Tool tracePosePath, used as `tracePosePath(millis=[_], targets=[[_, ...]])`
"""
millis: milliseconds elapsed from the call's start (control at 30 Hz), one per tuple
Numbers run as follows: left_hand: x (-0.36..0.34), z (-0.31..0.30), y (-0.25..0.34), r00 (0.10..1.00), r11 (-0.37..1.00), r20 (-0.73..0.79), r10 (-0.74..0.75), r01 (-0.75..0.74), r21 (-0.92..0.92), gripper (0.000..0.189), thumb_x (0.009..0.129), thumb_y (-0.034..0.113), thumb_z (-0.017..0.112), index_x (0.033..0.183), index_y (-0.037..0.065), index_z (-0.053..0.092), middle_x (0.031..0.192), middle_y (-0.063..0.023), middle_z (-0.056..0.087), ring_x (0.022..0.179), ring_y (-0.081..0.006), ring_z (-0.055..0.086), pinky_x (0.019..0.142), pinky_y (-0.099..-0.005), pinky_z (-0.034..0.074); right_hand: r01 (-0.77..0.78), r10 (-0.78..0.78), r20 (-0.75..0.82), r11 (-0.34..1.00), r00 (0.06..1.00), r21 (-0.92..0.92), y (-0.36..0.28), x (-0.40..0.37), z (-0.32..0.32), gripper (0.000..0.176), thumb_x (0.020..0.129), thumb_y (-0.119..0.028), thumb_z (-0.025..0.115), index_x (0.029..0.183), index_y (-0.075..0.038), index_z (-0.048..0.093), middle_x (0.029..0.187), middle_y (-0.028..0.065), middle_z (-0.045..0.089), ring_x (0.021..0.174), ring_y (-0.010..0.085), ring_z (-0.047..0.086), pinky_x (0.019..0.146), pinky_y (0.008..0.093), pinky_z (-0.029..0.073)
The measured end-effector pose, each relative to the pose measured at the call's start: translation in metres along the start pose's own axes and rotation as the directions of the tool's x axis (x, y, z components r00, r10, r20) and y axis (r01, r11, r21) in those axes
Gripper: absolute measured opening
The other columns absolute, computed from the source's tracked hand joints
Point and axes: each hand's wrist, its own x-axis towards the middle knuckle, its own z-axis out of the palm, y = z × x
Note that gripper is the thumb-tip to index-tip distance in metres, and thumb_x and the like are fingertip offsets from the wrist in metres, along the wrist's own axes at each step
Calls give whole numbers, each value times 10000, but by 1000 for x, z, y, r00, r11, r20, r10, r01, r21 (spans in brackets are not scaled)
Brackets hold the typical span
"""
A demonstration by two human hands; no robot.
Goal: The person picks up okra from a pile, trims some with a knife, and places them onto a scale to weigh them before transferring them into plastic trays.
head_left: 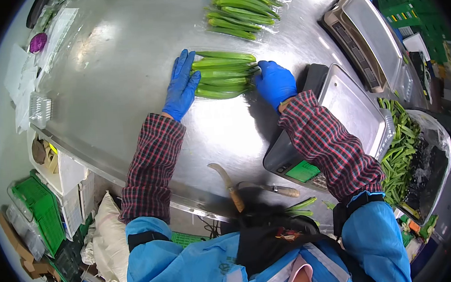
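Note:
A row of green okra pods lies on the steel table between my two hands. My left hand, in a blue glove, rests along the left ends of the pods with its fingers stretched out. At the right ends, my right hand, also blue-gloved, has its fingers curled in against the okra; what they pinch, if anything, is hidden. Further back sits another group of okra with clear plastic around it.
Right of me stands a weighing scale with a green display; another device stands behind it. A curved knife and a second wooden handle lie near the front edge. A lined crate holds loose okra.

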Motion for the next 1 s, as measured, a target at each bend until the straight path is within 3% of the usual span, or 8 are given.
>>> tracePosePath(millis=[300, 467, 533, 600, 667, 700, 767, 1000], targets=[[1, 6, 3, 998, 966, 19, 56, -59, 251, 567, 918, 207, 505, 1427, 86, 285, 1461, -158, 298, 1366, -369, 210, 1143, -416, 148, -84, 72, 98, 989, 993, 123, 0, 11, 5, 229, 750, -209, 630, 943, -99, 685, 960, 128, 642, 892, 328, 625, 809, 404, 496], [8, 3, 12, 987, 936, 6, 162, -156, 315, 597, 908, 240, 519, 1435, 100, 275, 1456, -161, 298, 1362, -371, 212, 1140, -436, 143, -61, 29, 83, 906, 996, 418, 13, 16, 2, 240, 764, -155, 593, 981, -122, 689, 880, 132, 645, 902, 302, 624, 819, 385, 495], [7, 0, 29, 982, 835, 11, 191, -168, 524, 626, 894, 287, 537, 1439, 122, 276, 1469, -165, 266, 1362, -394, 193, 1123, -496, 135, -11, 41, -71, 925, 997, 381, 14, 14, -22, 251, 779, -134, 589, 1007, -133, 692, 909, 131, 666, 817, 277, 638, 798, 356, 502], [5, 2, 39, 982, 820, 29, 184, -170, 546, 677, 869, 337, 565, 1444, 135, 270, 1477, -164, 248, 1362, -406, 183, 1112, -525, 129, -29, 61, -34, 805, 998, 593, 29, 9, -49, 231, 800, -156, 615, 1016, -128, 692, 905, 124, 673, 785, 234, 646, 761, 326, 507], [-1, 13, 51, 979, 808, 75, 192, -201, 554, 729, 844, 387, 593, 1448, 147, 264, 1485, -163, 229, 1361, -418, 173, 1100, -554, 123, -3, 64, -57, 693, 996, 721, 55, -5, -78, 248, 863, -44, 574, 1098, -43, 653, 984, 56, 665, 873, 116, 600, 782, 256, 482], [-5, 17, 58, 968, 818, 155, 197, -249, 519, 801, 799, 436, 625, 1453, 160, 253, 1491, -153, 218, 1359, -427, 169, 1094, -568, 116, -2, 83, -59, 595, 995, 804, 67, -16, -99, 249, 862, -24, 563, 1097, -4, 644, 1025, 48, 656, 905, 123, 597, 819, 252, 471], [-9, 22, 60, 932, 786, 283, 225, -346, 513, 999, 670, 532, 705, 1466, 183, 212, 1502, -135, 194, 1362, -428, 160, 1092, -578, 110, -43, 165, -70, 599, 984, 800, 95, -45, -134, 261, 868, -48, 562, 1116, -8, 635, 1044, 54, 653, 911, 113, 593, 824, 247, 464], [14, 36, 45, 911, 643, 336, 240, -409, 648, 1041, 643, 449, 762, 1470, 182, 190, 1500, -141, 206, 1362, -416, 182, 1102, -561, 118, -218, 444, -66, 557, 894, 801, 167, -162, -169, 262, 884, -99, 554, 1119, -13, 631, 1082, 67, 650, 931, 117, 599, 832, 256, 464]])
